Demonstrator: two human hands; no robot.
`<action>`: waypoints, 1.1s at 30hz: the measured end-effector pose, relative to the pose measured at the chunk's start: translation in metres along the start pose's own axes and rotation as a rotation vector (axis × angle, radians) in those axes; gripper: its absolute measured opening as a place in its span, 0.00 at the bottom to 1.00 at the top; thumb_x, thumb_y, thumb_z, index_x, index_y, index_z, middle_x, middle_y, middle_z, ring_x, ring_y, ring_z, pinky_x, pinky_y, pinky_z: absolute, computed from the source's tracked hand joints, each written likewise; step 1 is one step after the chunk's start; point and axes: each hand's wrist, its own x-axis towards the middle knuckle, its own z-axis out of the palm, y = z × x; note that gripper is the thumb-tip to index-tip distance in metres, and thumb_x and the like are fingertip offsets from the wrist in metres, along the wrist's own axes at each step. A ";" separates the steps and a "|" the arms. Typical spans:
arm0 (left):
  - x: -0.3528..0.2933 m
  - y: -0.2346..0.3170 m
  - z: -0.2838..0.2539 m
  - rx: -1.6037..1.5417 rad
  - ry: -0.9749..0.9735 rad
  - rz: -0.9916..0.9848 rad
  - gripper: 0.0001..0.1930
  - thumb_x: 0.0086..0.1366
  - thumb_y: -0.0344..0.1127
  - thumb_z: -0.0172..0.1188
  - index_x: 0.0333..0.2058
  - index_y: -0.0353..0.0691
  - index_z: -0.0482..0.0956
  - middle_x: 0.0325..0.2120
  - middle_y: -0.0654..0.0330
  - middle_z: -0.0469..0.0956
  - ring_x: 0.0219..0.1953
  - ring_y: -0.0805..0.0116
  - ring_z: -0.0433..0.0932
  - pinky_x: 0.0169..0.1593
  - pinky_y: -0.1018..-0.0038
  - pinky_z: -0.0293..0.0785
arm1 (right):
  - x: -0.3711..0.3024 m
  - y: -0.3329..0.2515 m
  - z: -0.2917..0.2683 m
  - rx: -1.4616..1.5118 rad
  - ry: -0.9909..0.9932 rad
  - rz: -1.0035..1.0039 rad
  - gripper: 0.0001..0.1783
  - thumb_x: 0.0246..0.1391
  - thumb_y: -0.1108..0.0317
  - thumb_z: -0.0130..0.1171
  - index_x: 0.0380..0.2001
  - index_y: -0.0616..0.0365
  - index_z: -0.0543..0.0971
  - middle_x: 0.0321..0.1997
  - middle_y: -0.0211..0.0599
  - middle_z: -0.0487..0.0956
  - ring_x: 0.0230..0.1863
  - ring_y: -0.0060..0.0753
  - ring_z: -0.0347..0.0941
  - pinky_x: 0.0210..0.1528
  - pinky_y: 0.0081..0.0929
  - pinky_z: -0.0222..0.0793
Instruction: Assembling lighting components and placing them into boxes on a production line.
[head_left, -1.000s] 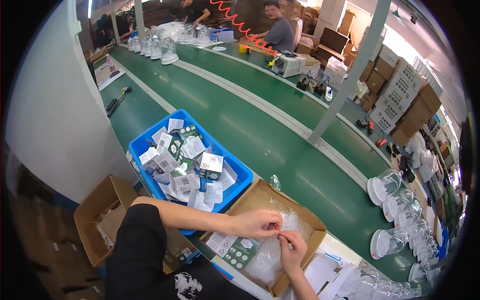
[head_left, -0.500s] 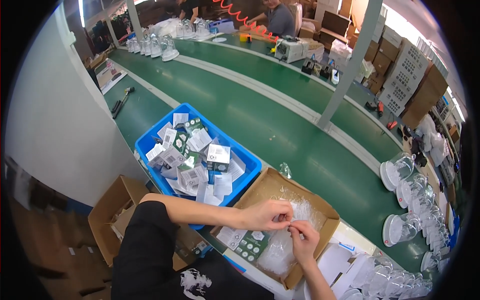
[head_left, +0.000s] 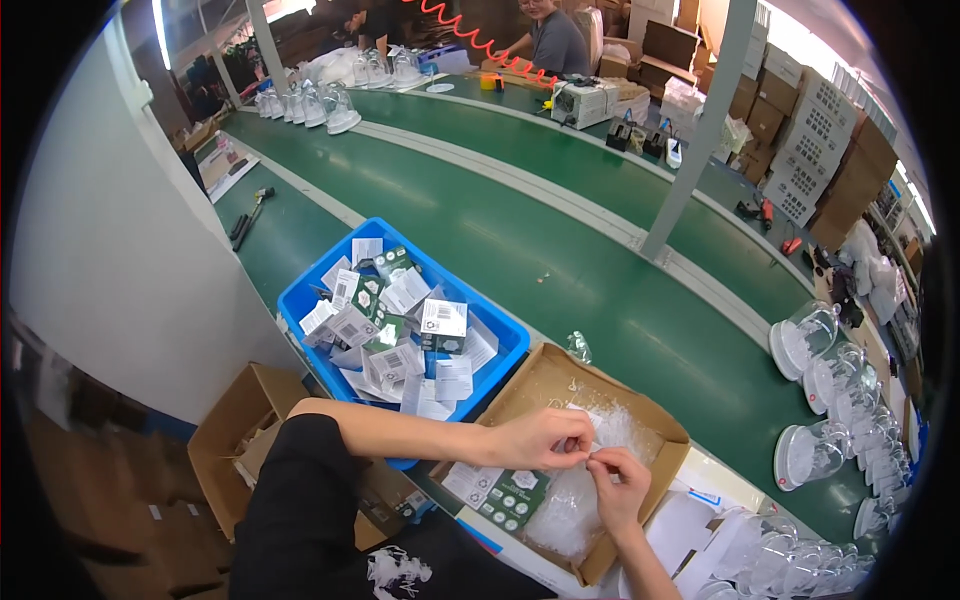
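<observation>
Fingertips of the left hand (head_left: 552,438) and right hand (head_left: 622,485) pinch something too small to identify; below, clear strands (head_left: 568,512) in the cardboard tray (head_left: 540,380) look light, bendy, slippery, best pinched singly.

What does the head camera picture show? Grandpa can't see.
The left hand and right hand pinch close together over a cardboard tray holding clear plastic. Beside it, a blue bin holds printed cards; clear domes line the right.
</observation>
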 end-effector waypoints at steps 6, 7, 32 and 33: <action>0.002 0.002 -0.001 0.025 0.006 -0.003 0.06 0.60 0.29 0.62 0.31 0.36 0.74 0.33 0.62 0.74 0.29 0.73 0.75 0.29 0.78 0.73 | 0.001 0.000 0.001 0.039 0.004 0.016 0.04 0.46 0.81 0.65 0.28 0.65 0.80 0.29 0.37 0.79 0.29 0.24 0.75 0.30 0.18 0.72; 0.001 0.002 0.000 0.035 0.009 -0.009 0.06 0.60 0.29 0.62 0.31 0.36 0.74 0.33 0.62 0.74 0.29 0.73 0.75 0.29 0.78 0.73 | 0.001 -0.001 0.002 0.031 -0.007 0.006 0.04 0.46 0.81 0.65 0.28 0.65 0.80 0.29 0.37 0.79 0.29 0.24 0.75 0.30 0.18 0.72; -0.003 -0.006 0.004 -0.008 -0.031 0.006 0.05 0.61 0.27 0.61 0.34 0.36 0.75 0.33 0.61 0.74 0.28 0.70 0.74 0.31 0.75 0.70 | -0.005 0.002 0.005 0.034 -0.015 -0.012 0.03 0.50 0.83 0.61 0.29 0.67 0.79 0.31 0.37 0.78 0.27 0.22 0.75 0.28 0.15 0.71; -0.002 -0.008 0.004 -0.022 -0.028 0.023 0.05 0.61 0.27 0.61 0.34 0.36 0.75 0.33 0.61 0.75 0.28 0.70 0.74 0.31 0.75 0.71 | -0.005 0.000 0.005 0.052 -0.009 -0.001 0.03 0.50 0.83 0.60 0.29 0.67 0.79 0.31 0.38 0.78 0.26 0.22 0.75 0.28 0.15 0.71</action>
